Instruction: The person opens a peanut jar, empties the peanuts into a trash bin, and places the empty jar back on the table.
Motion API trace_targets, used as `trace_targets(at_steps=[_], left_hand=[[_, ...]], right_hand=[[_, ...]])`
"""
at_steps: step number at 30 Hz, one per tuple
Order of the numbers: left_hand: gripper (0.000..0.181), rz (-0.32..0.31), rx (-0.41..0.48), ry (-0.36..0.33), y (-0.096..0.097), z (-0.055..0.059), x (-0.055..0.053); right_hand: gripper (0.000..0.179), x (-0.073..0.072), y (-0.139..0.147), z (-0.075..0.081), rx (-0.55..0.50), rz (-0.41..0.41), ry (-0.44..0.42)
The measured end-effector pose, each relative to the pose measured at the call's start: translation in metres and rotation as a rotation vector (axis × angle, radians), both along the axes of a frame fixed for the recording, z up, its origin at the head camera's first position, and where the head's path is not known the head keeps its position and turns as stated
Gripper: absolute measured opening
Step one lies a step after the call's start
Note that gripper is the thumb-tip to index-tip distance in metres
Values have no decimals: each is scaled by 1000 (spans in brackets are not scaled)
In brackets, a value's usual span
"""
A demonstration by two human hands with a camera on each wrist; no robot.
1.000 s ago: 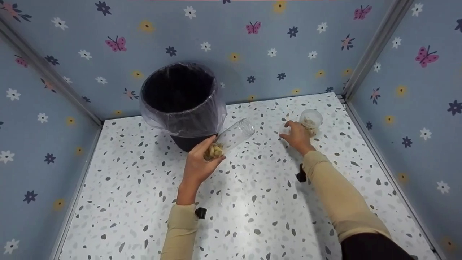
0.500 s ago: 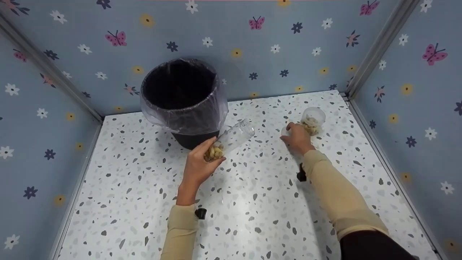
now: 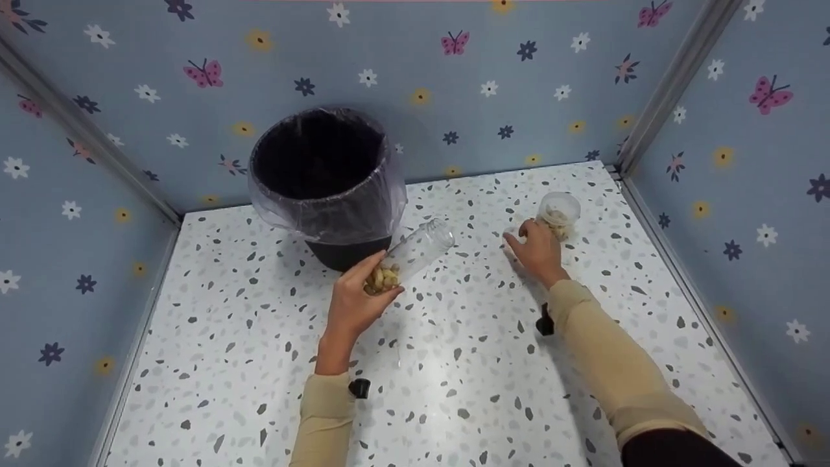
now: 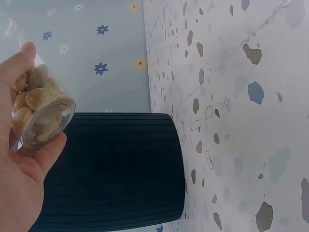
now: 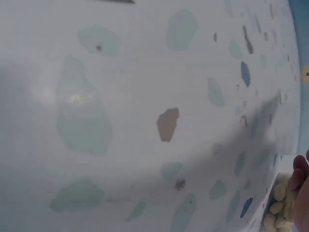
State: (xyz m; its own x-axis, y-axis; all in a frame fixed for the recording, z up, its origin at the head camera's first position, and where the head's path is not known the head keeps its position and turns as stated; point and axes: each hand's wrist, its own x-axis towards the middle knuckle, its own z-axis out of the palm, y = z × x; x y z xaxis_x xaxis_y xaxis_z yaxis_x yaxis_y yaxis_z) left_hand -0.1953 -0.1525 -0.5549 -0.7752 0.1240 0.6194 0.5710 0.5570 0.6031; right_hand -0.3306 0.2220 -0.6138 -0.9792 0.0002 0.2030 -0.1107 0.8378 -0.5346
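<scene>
My left hand (image 3: pixel 353 298) grips the base end of a clear bottle (image 3: pixel 421 250), which is tilted with its open mouth toward the upper right. Tan nuts (image 4: pixel 36 99) that look like peanuts in their shells lie in its bottom. On the right, the fingers of my right hand (image 3: pixel 539 253) are spread, thumb apart from the forefinger, low over the tabletop. Something faint and see-through is beside the thumb, too indistinct to name. Just behind this hand stands a clear jar (image 3: pixel 563 206) with similar nuts (image 5: pixel 277 208) in it, partly hidden by the fingers.
A black bin (image 3: pixel 350 254) with a translucent purple liner (image 3: pixel 343 220) stands just beyond my left hand. Blue flowered panels (image 3: pixel 447 84) enclose the speckled white surface (image 3: pixel 441 402) at the back and both sides.
The right thumb straightens a little away from the forefinger, and the right hand shifts only slightly. The left hand and bottle stay nearly still. The head view sways a little.
</scene>
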Motion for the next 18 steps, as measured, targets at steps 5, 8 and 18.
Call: trace_targets(at_steps=[5,8,18], left_hand=[[66,-8,22,-2,-6,8,11],[67,-17,35,6,-10,15,22],[71,27,55,74,-31,38,59]], right_hand=[[26,32,-9,31,-84,-49,104],[20,69,-15,65,-141,-30,97],[12,177,-13,134,-252,65,164]])
